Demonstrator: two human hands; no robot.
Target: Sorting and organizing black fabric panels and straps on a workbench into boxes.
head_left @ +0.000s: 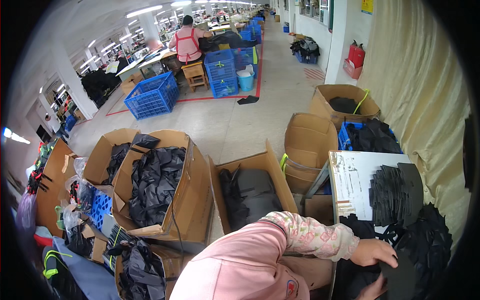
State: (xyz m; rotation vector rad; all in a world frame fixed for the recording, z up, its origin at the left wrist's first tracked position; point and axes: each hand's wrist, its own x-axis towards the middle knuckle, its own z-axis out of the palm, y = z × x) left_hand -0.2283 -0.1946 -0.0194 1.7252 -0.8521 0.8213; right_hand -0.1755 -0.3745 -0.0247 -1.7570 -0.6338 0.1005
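left hand [372, 251]: fingers curling down, pressing on black cut piece [402, 280]
right hand [372, 290]: mostly hidden, grip unclear, touching same piece
tabletop [352, 180]: carrying fanned black stack [395, 192]

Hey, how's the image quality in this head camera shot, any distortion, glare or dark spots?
Head view: strong fisheye, the white table edge and floor lines bow, and black vignette fills the corners. Ceiling strip lights glare white at top. The hands are evenly lit, but the black cut pieces lose detail in shadow; the far person looks soft.
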